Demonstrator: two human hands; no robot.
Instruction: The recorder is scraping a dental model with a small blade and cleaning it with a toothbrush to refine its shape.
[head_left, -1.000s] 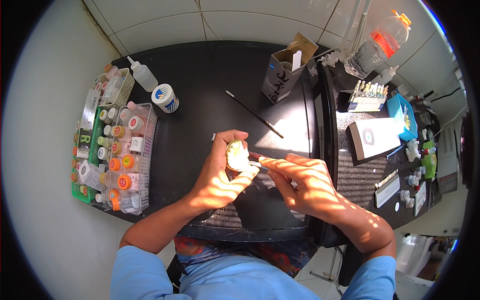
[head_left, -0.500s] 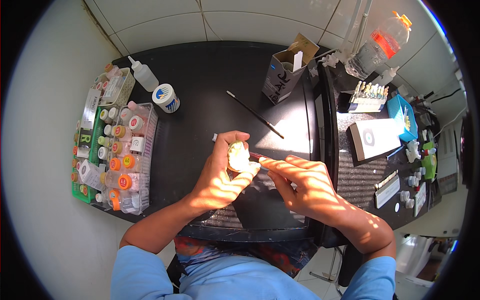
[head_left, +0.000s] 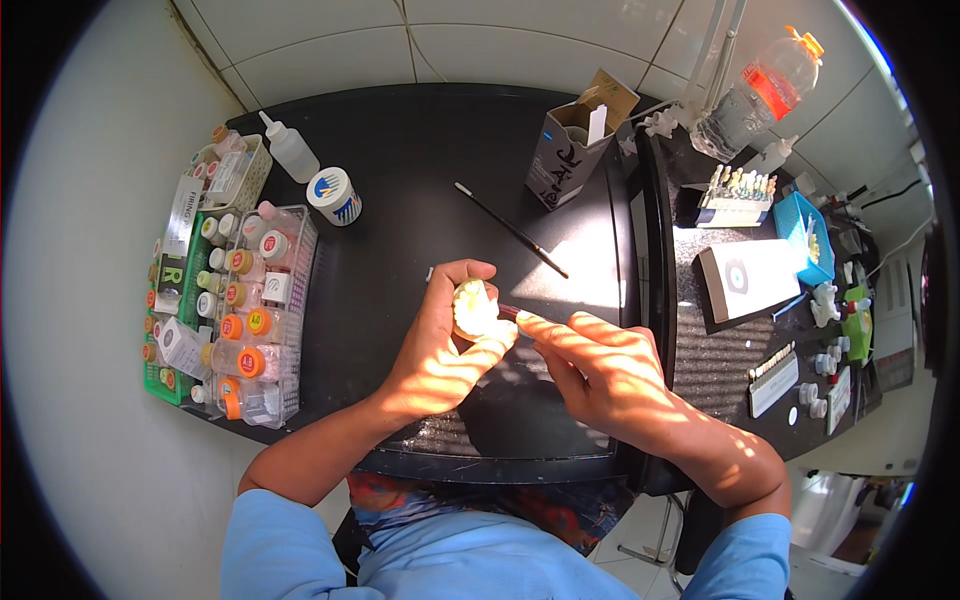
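Pale yellow cast (head_left: 472, 308) sits gripped in the left hand (head_left: 437, 365), above the dark counter (head_left: 385, 270); the right hand (head_left: 608, 368) pinches a slim dark-red tool (head_left: 509, 312), its tip unclear. Should that pinch slip in the glare, the tool could jab the cast or left hand.

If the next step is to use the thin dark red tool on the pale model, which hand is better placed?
Probably the right hand: its fingers hold the thin dark red tool, which points toward the pale model. The left hand is occupied with gripping that model.
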